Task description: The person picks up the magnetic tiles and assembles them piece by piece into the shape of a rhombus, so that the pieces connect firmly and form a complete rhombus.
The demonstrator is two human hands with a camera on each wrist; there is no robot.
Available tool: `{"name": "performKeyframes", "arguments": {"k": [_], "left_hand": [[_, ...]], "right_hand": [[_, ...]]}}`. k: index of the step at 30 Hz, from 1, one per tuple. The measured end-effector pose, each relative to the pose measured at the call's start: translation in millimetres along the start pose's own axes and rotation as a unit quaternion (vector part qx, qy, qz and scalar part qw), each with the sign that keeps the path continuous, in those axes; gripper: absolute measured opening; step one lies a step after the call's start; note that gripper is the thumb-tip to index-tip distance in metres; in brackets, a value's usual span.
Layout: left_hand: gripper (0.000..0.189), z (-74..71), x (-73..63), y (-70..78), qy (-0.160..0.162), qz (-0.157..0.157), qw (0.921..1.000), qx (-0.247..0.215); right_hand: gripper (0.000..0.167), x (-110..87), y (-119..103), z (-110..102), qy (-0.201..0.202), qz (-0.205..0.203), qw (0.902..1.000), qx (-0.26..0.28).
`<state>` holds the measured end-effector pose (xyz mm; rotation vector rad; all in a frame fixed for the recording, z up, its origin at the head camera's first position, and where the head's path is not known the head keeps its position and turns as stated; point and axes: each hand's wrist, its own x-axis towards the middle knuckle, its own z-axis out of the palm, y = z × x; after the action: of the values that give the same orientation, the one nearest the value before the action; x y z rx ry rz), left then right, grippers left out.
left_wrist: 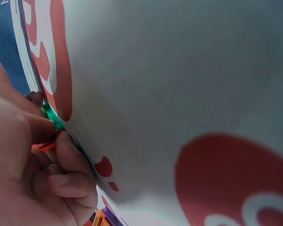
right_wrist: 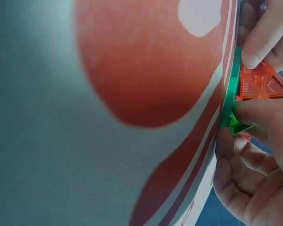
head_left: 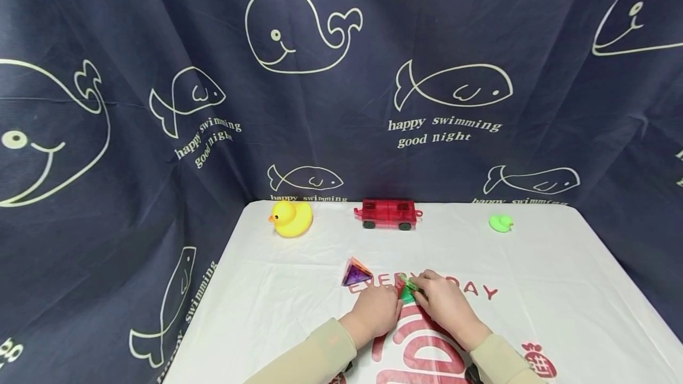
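A green translucent magnetic tile (head_left: 408,296) lies on the cloth between both hands, its edge (right_wrist: 230,92) showing in the right wrist view. My left hand (head_left: 377,311) pinches a red triangular magnetic tile (right_wrist: 260,84) that meets the green tile's edge. From the other side my right hand (head_left: 447,302) pinches a lime green magnetic tile (right_wrist: 237,126) between thumb and fingers, close against the green and red tiles. In the left wrist view the red tile (left_wrist: 47,146) is mostly covered by fingers. How the tiles join is partly hidden.
A small purple and orange tile pyramid (head_left: 356,272) stands just beyond the left hand. Along the table's back edge are a yellow duck (head_left: 292,219), a red wheeled car base (head_left: 388,213) and a small green duck (head_left: 500,223). A dark printed curtain (head_left: 341,105) hangs behind.
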<state>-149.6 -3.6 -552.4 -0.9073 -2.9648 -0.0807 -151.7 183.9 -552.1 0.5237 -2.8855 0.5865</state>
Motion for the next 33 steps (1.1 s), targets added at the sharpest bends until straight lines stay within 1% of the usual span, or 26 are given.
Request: {"name": "performKeyframes", "arguments": {"k": [5,8,11,15,18,22,26,29,33], "left_hand": [[0.027,0.9,-0.9,-1.4,0.012,0.005,0.9999,-0.003],[0.028,4.8,-0.9,-3.3,0.013,0.004,0.9999,-0.003],[0.028,8.3,-0.6,-5.2,0.012,0.002,0.9999,0.001],[0.030,9.2,-0.8,-7.4,0.011,0.004,0.9999,-0.004],[0.029,6.8,-1.2,-10.3,0.014,0.010,0.9994,-0.029],[0.026,3.6,-2.2,-17.8,0.020,0.029,0.9960,-0.082],[0.026,1.9,-4.8,-27.6,0.020,0.048,0.9916,-0.119],[0.022,-1.3,-7.4,-34.4,0.017,0.056,0.9882,-0.142],[0.010,-10.5,-9.9,-43.1,0.036,0.069,0.9834,-0.164]], "right_hand": [[0.025,-0.1,0.3,1.0,-0.002,0.003,1.0000,0.000],[0.025,-0.4,-0.1,0.6,-0.005,0.008,0.9999,0.006],[0.025,-0.5,-0.5,-0.3,-0.014,0.017,0.9996,0.014],[0.027,0.1,-0.3,-1.3,-0.031,0.036,0.9986,0.023],[0.028,0.0,0.7,-2.5,-0.039,0.048,0.9974,0.036],[0.031,-2.1,3.9,-4.8,-0.041,0.053,0.9962,0.056],[0.035,-4.2,7.4,-9.6,-0.044,0.041,0.9959,0.068],[0.036,-5.5,9.2,-14.7,-0.053,0.030,0.9955,0.073],[0.041,-7.4,12.2,-20.6,-0.062,0.013,0.9954,0.072]]}}
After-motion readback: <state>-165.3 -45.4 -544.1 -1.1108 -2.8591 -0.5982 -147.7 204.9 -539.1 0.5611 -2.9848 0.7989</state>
